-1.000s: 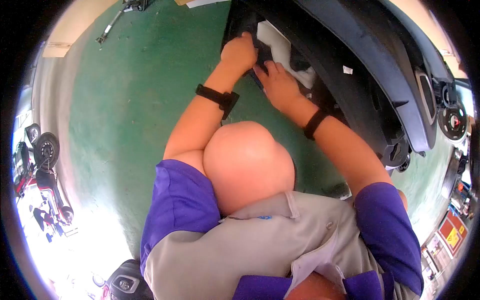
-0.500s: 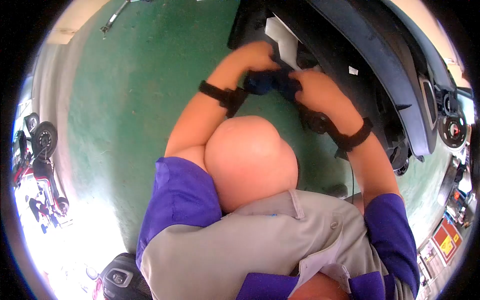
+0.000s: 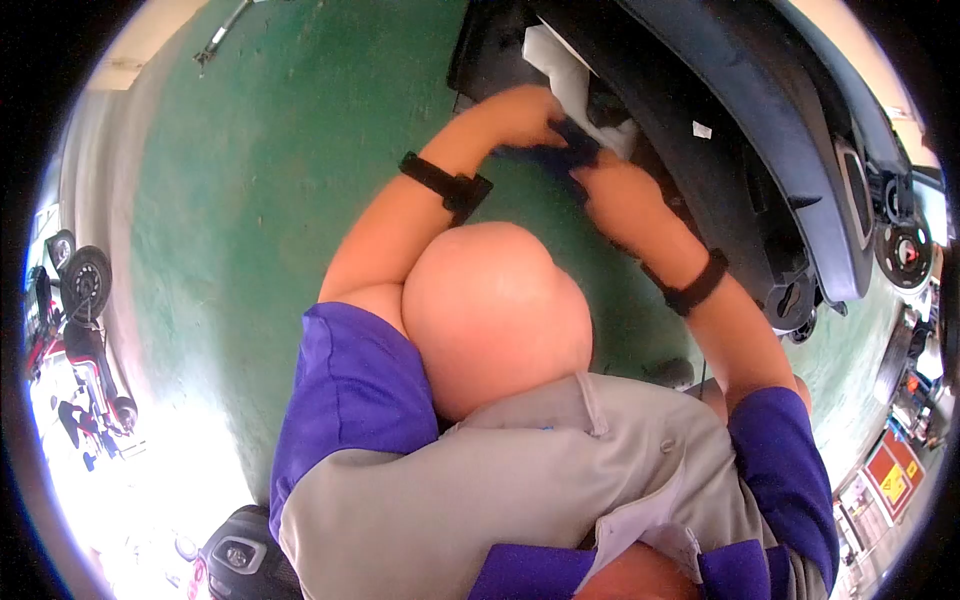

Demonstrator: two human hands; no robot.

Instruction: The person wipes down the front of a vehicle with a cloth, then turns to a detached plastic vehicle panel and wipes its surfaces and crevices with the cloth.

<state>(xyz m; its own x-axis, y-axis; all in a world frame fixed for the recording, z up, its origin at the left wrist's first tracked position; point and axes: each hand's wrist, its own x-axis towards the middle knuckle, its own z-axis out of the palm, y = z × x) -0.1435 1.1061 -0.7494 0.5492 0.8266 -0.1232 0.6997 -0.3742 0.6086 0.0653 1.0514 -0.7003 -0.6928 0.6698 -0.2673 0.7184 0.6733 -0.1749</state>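
A dark blue cloth is stretched between my two hands in front of my knee. My left hand grips its far-left side, with the fingers curled in and partly hidden. On the other side my right hand is closed on the cloth, its knuckles towards me. Just beyond the cloth a crumpled white sheet, perhaps paper or plastic, lies against a large black car bumper. A white scrap sticks to the bumper's dark surface.
The bumper fills the upper right, with a round fog-lamp opening at its near end. Green floor spreads to the left. A metal tool lies at the upper left. Wheels and a car front stand farther off.
The blue cloth hung bunched below my hands and is now drawn up tighter between them. My right hand has shifted slightly down, and more of the white sheet shows behind.
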